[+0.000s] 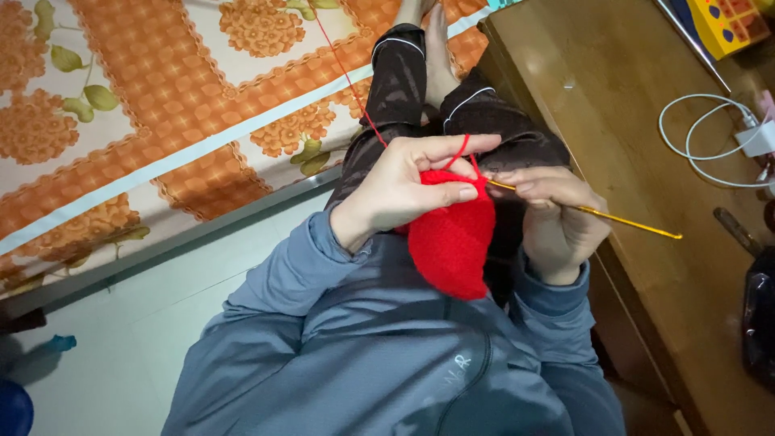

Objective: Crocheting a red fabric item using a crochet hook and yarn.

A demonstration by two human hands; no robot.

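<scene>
My left hand [408, 184] pinches the top edge of a red crocheted piece [452, 238] that hangs down over my lap. A red yarn strand [349, 81] loops over its index finger and runs away up across the bed. My right hand [549, 216] grips a gold crochet hook [613, 216]. The hook's tip sits at the top edge of the red piece, and its handle sticks out to the right.
An orange floral bedsheet [161, 105] covers the bed where my feet rest. A wooden table [646, 121] on the right carries a white cable and charger [726, 137] and a yellow box [731, 24]. A dark object [759, 315] lies at the right edge.
</scene>
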